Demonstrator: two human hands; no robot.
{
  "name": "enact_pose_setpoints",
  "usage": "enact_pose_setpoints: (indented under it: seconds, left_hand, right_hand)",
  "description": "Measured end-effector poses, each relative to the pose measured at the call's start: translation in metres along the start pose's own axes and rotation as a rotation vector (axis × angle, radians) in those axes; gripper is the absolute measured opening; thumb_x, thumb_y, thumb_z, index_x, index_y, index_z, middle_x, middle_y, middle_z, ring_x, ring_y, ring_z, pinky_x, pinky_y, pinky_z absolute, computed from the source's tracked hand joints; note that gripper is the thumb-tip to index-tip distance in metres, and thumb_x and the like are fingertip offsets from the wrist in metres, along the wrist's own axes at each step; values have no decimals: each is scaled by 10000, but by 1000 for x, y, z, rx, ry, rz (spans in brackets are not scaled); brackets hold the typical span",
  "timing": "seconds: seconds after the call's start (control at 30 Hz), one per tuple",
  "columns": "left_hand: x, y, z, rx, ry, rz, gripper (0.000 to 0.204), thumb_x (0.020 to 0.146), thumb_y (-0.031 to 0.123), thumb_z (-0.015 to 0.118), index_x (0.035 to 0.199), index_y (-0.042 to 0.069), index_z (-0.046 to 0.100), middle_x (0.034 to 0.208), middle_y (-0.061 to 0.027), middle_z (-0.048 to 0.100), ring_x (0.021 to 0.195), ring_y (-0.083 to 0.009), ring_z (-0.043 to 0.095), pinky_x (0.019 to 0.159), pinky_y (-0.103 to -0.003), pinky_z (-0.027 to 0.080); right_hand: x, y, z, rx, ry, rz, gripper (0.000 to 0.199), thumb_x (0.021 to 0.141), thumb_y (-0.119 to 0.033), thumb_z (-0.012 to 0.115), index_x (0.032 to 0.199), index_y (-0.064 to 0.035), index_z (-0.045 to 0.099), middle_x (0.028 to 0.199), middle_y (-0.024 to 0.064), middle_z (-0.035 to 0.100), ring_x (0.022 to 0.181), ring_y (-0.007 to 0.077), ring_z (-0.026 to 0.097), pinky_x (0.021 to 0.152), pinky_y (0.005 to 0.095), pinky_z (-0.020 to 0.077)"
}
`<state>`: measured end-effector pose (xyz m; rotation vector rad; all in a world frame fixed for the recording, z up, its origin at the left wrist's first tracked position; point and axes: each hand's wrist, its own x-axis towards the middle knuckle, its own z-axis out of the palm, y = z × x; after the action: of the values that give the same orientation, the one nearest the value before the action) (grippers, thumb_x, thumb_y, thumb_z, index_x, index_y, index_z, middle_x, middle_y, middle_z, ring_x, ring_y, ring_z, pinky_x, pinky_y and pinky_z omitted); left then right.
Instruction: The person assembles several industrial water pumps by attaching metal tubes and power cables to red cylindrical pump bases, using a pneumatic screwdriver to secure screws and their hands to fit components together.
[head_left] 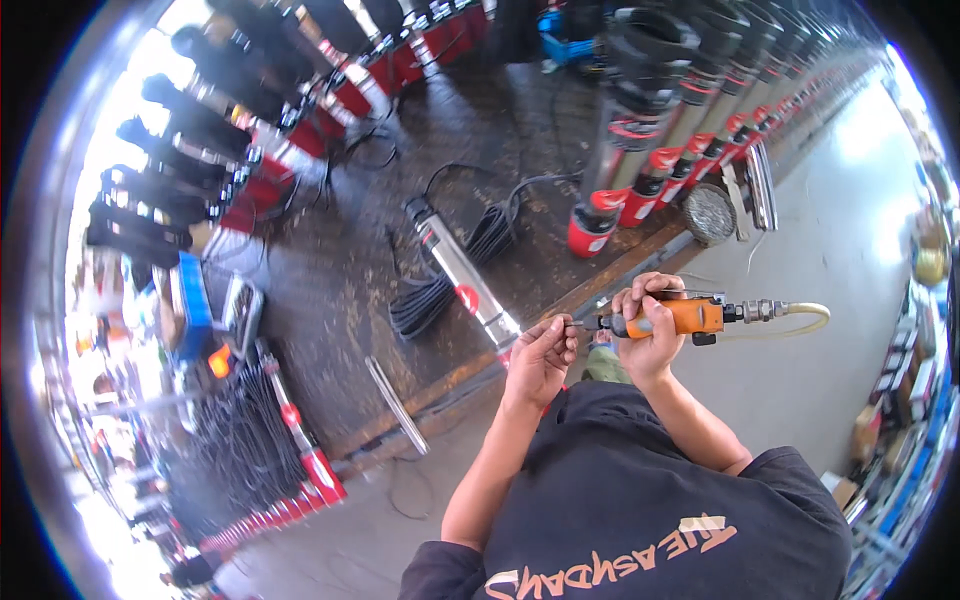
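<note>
My right hand [649,325] is wrapped round an orange air tool [697,316], held sideways above the bench's near edge. A pale hose [805,318] runs from its metal coupling on the right. At the tool's left tip, my left hand [541,358] is closed, thumb against fingertips, on a thin, short metal piece [574,324]; its exact kind is too small to tell. Just beyond the left hand lies a silver cylinder [462,268] with a black end and red label, its near end partly behind that hand. A coiled black cable [425,303] rests beside it.
Red-and-silver cylinders [606,205] stand in a row at the right of the dark bench [370,235]. More stand along its far left side. Near the front edge lie metal strips [396,405]. A round wire-like coil [709,214] sits at right; a cable bundle [235,440] lies at left.
</note>
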<state>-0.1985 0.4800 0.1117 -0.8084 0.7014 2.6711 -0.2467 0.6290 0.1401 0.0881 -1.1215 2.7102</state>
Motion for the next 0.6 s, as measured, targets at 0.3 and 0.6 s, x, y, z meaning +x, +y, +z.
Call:
enact_pose_setpoints:
  seconds: [0.3,0.6]
  left_hand:
    - [6,-14,-85,-510,267,-15,115,957,150,683,942,36,675,772,-47,651,636,-112,611,528,-210,491]
    - [26,4,-119,-689,348,-121,155,1014,119,490,905,28,553,621,56,336,467,-62,259,422,-221,205]
  right_hand:
    - [-48,71,13,-290,-438,60,164,912,31,536,1046,-49,486,991,124,550,780,175,593,801,382,539]
    - [-49,124,1,-359,-530,167,196,893,50,571,1045,-51,498,988,93,560,826,139,586,750,291,513]
